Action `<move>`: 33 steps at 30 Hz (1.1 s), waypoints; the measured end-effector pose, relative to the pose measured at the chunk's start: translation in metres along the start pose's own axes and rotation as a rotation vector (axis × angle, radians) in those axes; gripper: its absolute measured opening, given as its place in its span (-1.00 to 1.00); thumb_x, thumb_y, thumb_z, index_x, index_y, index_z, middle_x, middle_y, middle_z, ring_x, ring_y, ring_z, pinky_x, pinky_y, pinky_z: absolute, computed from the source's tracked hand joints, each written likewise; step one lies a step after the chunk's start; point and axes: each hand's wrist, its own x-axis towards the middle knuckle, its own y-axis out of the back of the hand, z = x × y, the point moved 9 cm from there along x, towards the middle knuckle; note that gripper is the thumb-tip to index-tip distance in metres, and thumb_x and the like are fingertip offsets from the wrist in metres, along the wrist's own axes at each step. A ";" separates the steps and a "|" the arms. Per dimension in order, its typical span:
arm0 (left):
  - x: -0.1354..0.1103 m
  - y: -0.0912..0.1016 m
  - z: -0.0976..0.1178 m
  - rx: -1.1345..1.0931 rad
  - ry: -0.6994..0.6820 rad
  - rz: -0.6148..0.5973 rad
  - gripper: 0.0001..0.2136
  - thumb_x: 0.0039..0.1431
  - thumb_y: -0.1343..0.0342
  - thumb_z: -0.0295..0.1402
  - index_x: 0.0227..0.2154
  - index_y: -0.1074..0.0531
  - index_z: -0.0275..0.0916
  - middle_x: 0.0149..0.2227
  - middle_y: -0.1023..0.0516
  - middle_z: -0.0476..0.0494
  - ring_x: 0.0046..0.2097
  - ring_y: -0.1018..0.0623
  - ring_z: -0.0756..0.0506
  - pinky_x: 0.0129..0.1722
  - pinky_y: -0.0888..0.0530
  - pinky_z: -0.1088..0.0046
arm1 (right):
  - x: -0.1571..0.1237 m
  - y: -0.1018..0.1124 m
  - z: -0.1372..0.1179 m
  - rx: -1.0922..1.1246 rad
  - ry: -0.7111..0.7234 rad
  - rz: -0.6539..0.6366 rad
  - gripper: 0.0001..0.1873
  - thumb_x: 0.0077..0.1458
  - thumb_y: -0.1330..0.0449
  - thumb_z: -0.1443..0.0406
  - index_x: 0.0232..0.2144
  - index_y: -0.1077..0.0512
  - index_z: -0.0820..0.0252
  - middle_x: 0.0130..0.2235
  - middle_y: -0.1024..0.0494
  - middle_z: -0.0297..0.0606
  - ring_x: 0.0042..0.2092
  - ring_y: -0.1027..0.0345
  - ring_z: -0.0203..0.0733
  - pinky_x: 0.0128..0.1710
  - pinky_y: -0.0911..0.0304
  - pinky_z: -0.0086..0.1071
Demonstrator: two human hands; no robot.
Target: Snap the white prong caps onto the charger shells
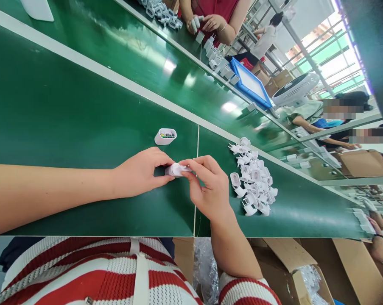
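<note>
Over the green bench, my left hand (146, 171) pinches the white charger housing (171, 170) between thumb and fingers. From the other side, my right hand (207, 182) grips a white plug cap (180, 169) that sits against the end of that housing. Its pins point toward my right fingers, which partly hide them. Just beyond my left hand stands another white charger housing (161, 137), its open end showing small coloured parts inside. To the right of my right hand lies a loose pile of white plug caps (255, 178), several with two pins showing.
A pale strip (130, 87) divides my bench from a shiny green belt (166, 63). Across it, a person's hands (207, 23) work near a row of white chargers (218, 59) and a blue tray (251, 82). Cardboard boxes (289, 262) stand below the bench at right.
</note>
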 end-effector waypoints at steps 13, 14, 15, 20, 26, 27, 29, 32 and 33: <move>0.000 -0.002 -0.001 0.014 -0.012 0.003 -0.77 0.28 -0.16 -0.16 -0.18 -0.61 -0.15 -0.10 -0.66 -0.11 -0.02 -0.55 -0.20 -0.03 -0.52 0.25 | -0.001 -0.005 -0.005 -0.142 0.046 -0.076 -0.67 0.28 -0.13 0.46 -0.06 -0.52 -0.05 -0.20 -0.63 -0.32 -0.23 -0.51 -0.18 0.24 -0.33 -0.02; 0.000 -0.002 -0.001 0.015 -0.015 0.004 -0.78 0.28 -0.16 -0.16 -0.18 -0.61 -0.15 -0.10 -0.66 -0.11 -0.02 -0.55 -0.20 -0.03 -0.52 0.25 | -0.001 -0.005 -0.006 -0.160 0.050 -0.082 -0.66 0.28 -0.12 0.47 -0.05 -0.51 -0.06 -0.19 -0.63 -0.33 -0.23 -0.51 -0.17 0.26 -0.31 -0.01; 0.000 -0.002 -0.001 0.016 -0.018 0.004 -0.78 0.28 -0.16 -0.16 -0.18 -0.61 -0.15 -0.10 -0.66 -0.11 -0.02 -0.55 -0.20 -0.03 -0.52 0.25 | 0.000 -0.005 -0.007 -0.174 0.052 -0.087 -0.65 0.27 -0.12 0.47 -0.05 -0.50 -0.06 -0.19 -0.64 -0.33 -0.23 -0.51 -0.18 0.28 -0.29 0.00; -0.001 -0.001 -0.001 0.011 -0.015 0.013 -0.77 0.27 -0.17 -0.16 -0.18 -0.61 -0.17 -0.10 -0.66 -0.11 -0.02 -0.55 -0.21 -0.02 -0.51 0.23 | 0.003 -0.008 -0.008 -0.180 0.029 -0.139 -0.65 0.25 -0.08 0.51 -0.13 -0.50 -0.02 -0.21 -0.62 -0.36 -0.24 -0.51 -0.21 0.37 -0.21 0.01; -0.002 -0.003 -0.002 -0.012 0.013 0.004 -0.74 0.27 -0.16 -0.16 -0.12 -0.60 -0.17 -0.08 -0.66 -0.13 0.00 -0.55 -0.23 0.00 -0.51 0.20 | 0.004 -0.009 -0.007 -0.201 0.016 -0.122 -0.67 0.27 -0.06 0.48 -0.15 -0.52 -0.02 -0.29 -0.56 -0.39 -0.32 -0.45 -0.24 0.41 -0.18 0.01; -0.001 -0.003 -0.002 -0.016 0.010 0.008 -0.74 0.27 -0.17 -0.16 -0.11 -0.60 -0.18 -0.08 -0.66 -0.13 0.01 -0.55 -0.23 0.01 -0.51 0.20 | 0.003 -0.009 -0.007 -0.199 0.017 -0.112 -0.67 0.27 -0.07 0.47 -0.15 -0.53 -0.02 -0.30 -0.55 -0.39 -0.33 -0.44 -0.25 0.41 -0.18 0.02; -0.001 -0.004 -0.001 -0.016 -0.006 0.018 -0.70 0.25 -0.21 -0.17 -0.04 -0.58 -0.19 -0.06 -0.65 -0.15 0.01 -0.55 -0.23 0.02 -0.50 0.19 | 0.002 -0.011 -0.006 -0.191 0.019 -0.098 -0.68 0.27 -0.09 0.45 -0.13 -0.55 0.00 -0.30 -0.54 -0.37 -0.33 -0.44 -0.24 0.41 -0.18 0.03; -0.003 -0.002 0.008 0.015 -0.051 0.029 -0.65 0.26 -0.23 -0.19 0.06 -0.54 -0.16 -0.08 -0.65 -0.13 -0.05 -0.56 -0.20 -0.02 -0.50 0.20 | 0.003 -0.010 -0.002 -0.089 0.026 -0.101 -0.66 0.29 -0.12 0.40 -0.02 -0.56 -0.05 -0.23 -0.60 -0.37 -0.24 -0.51 -0.23 0.43 -0.10 0.09; -0.005 0.000 0.013 0.033 -0.064 0.031 -0.67 0.28 -0.23 -0.21 0.06 -0.55 -0.15 -0.12 -0.66 -0.11 -0.09 -0.57 -0.18 -0.05 -0.51 0.23 | 0.004 -0.008 0.004 -0.010 0.013 -0.113 -0.63 0.31 -0.14 0.36 0.09 -0.51 -0.08 -0.18 -0.63 -0.36 -0.20 -0.54 -0.21 0.43 -0.11 0.11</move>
